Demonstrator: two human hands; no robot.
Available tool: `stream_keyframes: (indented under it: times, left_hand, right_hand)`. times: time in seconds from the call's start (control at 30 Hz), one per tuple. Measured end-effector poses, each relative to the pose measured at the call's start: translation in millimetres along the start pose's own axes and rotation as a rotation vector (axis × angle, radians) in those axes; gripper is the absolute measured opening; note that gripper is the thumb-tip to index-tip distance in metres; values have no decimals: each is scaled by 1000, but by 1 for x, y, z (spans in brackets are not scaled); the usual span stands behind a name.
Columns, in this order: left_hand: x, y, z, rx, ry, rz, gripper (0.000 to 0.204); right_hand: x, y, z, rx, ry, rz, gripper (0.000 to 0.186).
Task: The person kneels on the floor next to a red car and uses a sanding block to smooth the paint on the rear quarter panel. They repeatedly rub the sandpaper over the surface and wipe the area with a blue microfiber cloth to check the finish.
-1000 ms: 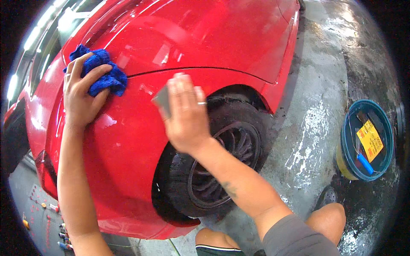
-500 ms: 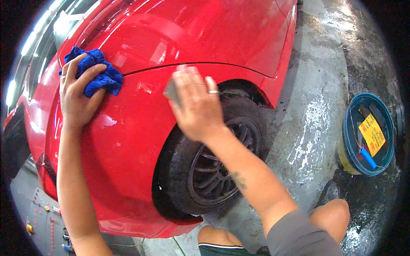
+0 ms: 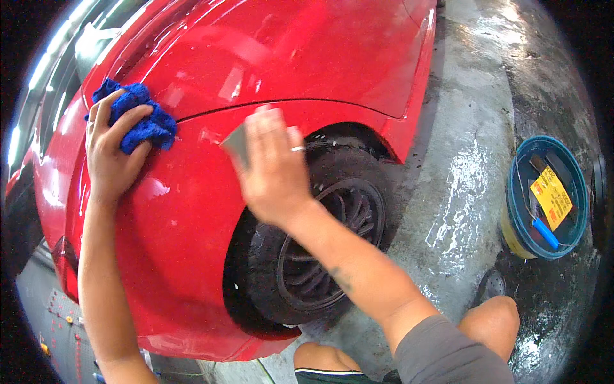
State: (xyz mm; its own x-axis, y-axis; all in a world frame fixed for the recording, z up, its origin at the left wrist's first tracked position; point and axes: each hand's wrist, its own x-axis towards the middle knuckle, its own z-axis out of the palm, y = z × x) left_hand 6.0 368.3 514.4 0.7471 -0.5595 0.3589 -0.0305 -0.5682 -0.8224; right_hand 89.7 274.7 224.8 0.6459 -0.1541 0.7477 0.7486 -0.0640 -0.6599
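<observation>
Head view, left grip (image 3: 110, 157) clutching fluffy blue cloth (image 3: 152, 130), right grip (image 3: 275, 171) holding grey sheet (image 3: 237, 146), glossy red panel (image 3: 182, 217)

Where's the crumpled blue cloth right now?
In the head view's upper left, the crumpled blue cloth is in the left hand, against the glossy red car, up and left of the dark spoked wheel.
</observation>
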Motion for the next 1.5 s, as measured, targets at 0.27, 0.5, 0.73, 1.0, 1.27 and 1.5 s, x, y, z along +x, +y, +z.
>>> stream_keyframes:
  times: [0.27,0.5,0.73,1.0,1.27,1.5]
  left_hand:
    - [11,5,-5,-64,-25,21,53]
    - [0,0,-2,-20,-15,15,56]
    - [9,2,-4,-47,-23,32,53]
    - [5,2,-6,-16,-24,8,55]
    - [0,0,-6,-51,-18,35,55]
    - [6,-1,-1,-37,1,59,54]
  right_hand:
    - [-5,96,-11,-229,-47,332,62]
    - [0,1,2,13,-43,-17,77]
    - [2,133,-18,-139,22,399,60]
    - [-10,51,8,-9,77,27,67]
    - [-16,67,-10,-67,-56,88,68]
    - [-82,-40,0,38,-246,-128,73]
